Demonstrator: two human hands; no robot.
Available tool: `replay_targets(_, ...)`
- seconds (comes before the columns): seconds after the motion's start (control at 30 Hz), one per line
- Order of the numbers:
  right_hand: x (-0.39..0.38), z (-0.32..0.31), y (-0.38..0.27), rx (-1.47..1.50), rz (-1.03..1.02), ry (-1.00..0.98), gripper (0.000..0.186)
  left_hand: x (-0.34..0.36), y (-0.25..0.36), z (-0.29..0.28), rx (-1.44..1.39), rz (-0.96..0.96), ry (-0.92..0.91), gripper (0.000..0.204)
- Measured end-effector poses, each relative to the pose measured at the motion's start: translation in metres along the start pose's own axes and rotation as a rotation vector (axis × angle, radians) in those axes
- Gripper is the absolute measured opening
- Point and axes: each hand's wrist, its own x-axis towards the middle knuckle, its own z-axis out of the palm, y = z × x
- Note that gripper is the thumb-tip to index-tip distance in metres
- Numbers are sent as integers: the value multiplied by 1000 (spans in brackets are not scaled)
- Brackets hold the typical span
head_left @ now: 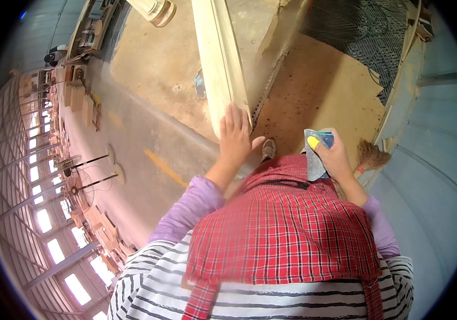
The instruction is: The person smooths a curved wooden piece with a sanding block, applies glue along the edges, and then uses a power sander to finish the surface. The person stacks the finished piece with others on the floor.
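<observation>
Head view shows a brown work surface (154,69) and, nearer the camera, the person's red checked apron (282,229). Along the surface runs a long, pale wooden piece (219,64), its near end under the left hand (233,130), whose fingers lie extended, gripping nothing. The right hand (337,157), before the apron and apart from the wood, pinches a folded blue-grey sheet (315,166). Smallest, a bluish scrap (200,85) lies just left of the wooden piece.
</observation>
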Motion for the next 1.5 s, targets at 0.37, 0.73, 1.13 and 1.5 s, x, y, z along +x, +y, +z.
replay_targets(0.37,9,4,-8,31,-3,-88,24,25,-21,4,70,1,-13,90)
replay_targets(0.73,22,27,-8,-166,-119,-377,26,-1,29,-72,-1762,-358,-784,38)
replay_targets(1.13,-20,100,-27,-630,-422,-417,76,-11,20,-66,-1551,-679,-462,22)
replay_targets(1.5,-25,158,13,-329,-102,213,51,28,-93,-22,-48,652,84,74)
